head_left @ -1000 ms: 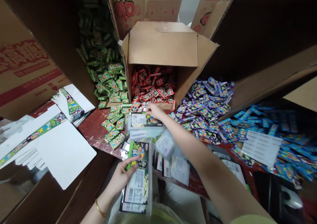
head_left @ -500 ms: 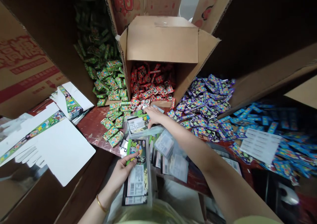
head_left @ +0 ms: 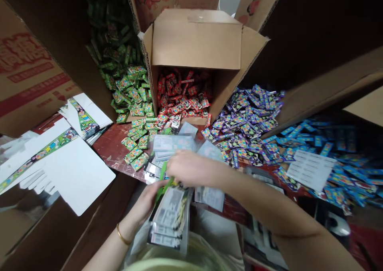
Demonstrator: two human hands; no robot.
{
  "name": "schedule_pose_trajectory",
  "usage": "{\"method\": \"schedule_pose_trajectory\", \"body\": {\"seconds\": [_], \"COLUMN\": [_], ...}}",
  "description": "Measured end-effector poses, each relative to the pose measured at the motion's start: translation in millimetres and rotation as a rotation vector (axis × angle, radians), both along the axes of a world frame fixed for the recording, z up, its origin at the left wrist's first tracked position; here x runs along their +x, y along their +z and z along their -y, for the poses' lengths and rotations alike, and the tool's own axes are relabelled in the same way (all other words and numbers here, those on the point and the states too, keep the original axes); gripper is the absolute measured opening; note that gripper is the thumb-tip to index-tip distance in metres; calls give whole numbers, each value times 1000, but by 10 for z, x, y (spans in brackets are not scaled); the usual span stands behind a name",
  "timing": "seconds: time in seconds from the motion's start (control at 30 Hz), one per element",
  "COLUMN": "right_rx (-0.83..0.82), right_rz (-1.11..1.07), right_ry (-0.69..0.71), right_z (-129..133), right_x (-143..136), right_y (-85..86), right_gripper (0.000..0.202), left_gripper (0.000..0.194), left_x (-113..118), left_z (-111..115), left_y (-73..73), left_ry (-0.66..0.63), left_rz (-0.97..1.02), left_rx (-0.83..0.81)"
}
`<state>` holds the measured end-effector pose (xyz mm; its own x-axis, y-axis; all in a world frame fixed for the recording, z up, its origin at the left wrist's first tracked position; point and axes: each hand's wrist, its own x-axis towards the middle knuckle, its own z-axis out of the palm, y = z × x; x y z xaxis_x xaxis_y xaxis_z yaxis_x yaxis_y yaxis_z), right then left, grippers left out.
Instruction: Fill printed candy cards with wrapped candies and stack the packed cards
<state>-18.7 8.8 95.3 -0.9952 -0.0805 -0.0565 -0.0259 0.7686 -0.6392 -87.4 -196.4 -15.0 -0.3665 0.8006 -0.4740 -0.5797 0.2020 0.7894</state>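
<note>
My left hand, with a gold bracelet on the wrist, grips a fanned stack of printed cards by its left edge. The cards are green and black with barcode panels and look partly wrapped in clear plastic. My right hand is closed at the top end of the stack, its fingertips mostly hidden behind the hand and slightly blurred. Just beyond it lie clear plastic cases. More barcoded cards in plastic rest under and beside my right forearm.
Open cartons hold loose green packets, red packets and purple packets. Blue packets spread at the right under a white printed sheet. White cards lie at the left. A carton flap overhangs the red packets.
My right hand has come back from the pile of plastic cases to the stack in my left hand, bringing a card. The stack now shows more overlapping ends and is tilted.
</note>
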Motion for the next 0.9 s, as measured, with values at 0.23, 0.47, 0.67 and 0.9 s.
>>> {"method": "schedule_pose_trajectory", "body": {"seconds": [0.23, 0.47, 0.67, 0.9], "right_rx": [190, 404, 356, 441], "right_rz": [69, 146, 220, 231], "right_ry": [-297, -329, -196, -122], "right_z": [-587, -888, -957, -714], "right_x": [-600, -719, -713, -739], "right_y": [-850, -1193, -1065, -1055], "right_gripper": [67, 83, 37, 32], "left_gripper": [26, 38, 41, 40], "left_x": [185, 377, 324, 316], "left_z": [96, -143, -179, -194], "left_y": [-156, -417, -445, -403], "left_ry": [16, 0, 1, 11], "left_rz": [-127, -113, -117, -111], "left_rx": [-165, -159, -141, -152]}}
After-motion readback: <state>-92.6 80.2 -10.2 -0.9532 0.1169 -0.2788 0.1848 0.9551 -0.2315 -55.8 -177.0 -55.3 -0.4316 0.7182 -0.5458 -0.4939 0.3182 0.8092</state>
